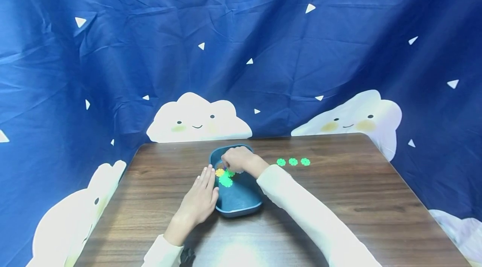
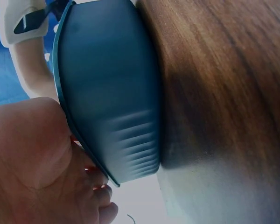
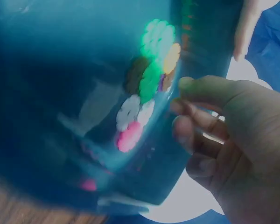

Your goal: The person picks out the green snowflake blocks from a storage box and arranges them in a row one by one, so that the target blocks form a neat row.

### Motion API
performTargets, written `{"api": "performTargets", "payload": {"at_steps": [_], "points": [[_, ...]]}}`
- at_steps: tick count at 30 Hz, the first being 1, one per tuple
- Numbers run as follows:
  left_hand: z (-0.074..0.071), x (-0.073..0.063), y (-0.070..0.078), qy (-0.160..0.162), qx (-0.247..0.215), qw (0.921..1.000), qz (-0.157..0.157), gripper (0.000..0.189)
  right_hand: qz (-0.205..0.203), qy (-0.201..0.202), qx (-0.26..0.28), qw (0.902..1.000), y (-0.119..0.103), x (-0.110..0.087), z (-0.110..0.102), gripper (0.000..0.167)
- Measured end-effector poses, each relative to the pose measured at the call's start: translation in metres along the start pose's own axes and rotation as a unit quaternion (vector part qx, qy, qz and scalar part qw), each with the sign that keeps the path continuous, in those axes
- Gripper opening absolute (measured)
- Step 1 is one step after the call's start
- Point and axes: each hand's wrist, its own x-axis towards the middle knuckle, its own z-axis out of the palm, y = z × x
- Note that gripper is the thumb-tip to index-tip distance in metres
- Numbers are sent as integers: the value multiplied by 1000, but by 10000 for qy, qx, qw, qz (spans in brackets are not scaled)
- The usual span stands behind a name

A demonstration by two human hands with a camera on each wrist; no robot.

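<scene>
A blue plastic bin (image 1: 241, 201) stands on the table with flower-shaped plastic discs inside. My left hand (image 1: 198, 198) rests against its left rim, fingers straight; the left wrist view shows the palm beside the bin's wall (image 2: 112, 74). Inside the bin, my right hand (image 3: 233, 121) hovers with loosely bent fingers, and nothing shows between the fingertips. Close to those fingers lie green discs (image 3: 158, 39), an orange disc (image 3: 171, 58), a brown disc (image 3: 136, 74), white discs (image 3: 128, 112) and a pink disc (image 3: 129, 136). In the head view, the right hand covers part of the pile.
Three green discs lie in a row right of the bin: a left one (image 1: 280, 162), a middle one (image 1: 293, 161) and a right one (image 1: 305, 161). The wooden table (image 1: 339, 191) ends at a blue curtain (image 1: 271, 49) with white clouds. A dark object (image 1: 187, 256) sits by the left sleeve.
</scene>
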Motion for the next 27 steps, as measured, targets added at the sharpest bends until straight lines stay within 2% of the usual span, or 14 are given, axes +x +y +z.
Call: {"api": "performTargets", "payload": {"at_steps": [13, 20, 27], "points": [[1, 0, 0, -26, -52, 10000, -50, 63, 287, -351, -170, 9988, -8, 8, 5, 6], [2, 3, 0, -42, -50, 9999, -87, 63, 530, -768, -490, 9944, -7, 13, 8, 21], [2, 2, 0, -90, -30, 9999, -119, 63, 615, -1001, -557, 9915, -3, 24, 15, 23]]}}
